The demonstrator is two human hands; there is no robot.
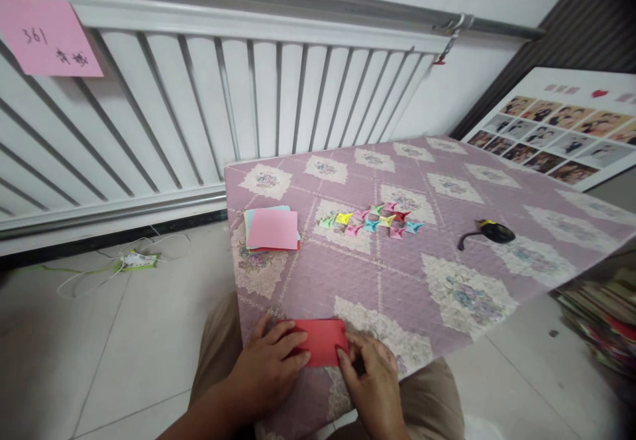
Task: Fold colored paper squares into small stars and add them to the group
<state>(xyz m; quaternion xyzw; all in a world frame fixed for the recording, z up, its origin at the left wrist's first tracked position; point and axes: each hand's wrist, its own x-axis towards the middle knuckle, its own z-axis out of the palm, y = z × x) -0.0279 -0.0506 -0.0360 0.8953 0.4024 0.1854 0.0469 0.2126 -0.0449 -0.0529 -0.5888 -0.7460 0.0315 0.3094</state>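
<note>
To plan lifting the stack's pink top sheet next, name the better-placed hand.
Probably the left hand: it's nearer the pink sheet; the right hand touches the red paper farther right.

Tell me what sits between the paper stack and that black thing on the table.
Small, colourful folded papers, clustered between the paper stack and the black thing, as the head camera's view shows.

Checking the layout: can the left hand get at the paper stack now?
Probably yes: the left hand rests on the red paper, but only tablecloth lies between it and the paper stack.
</note>
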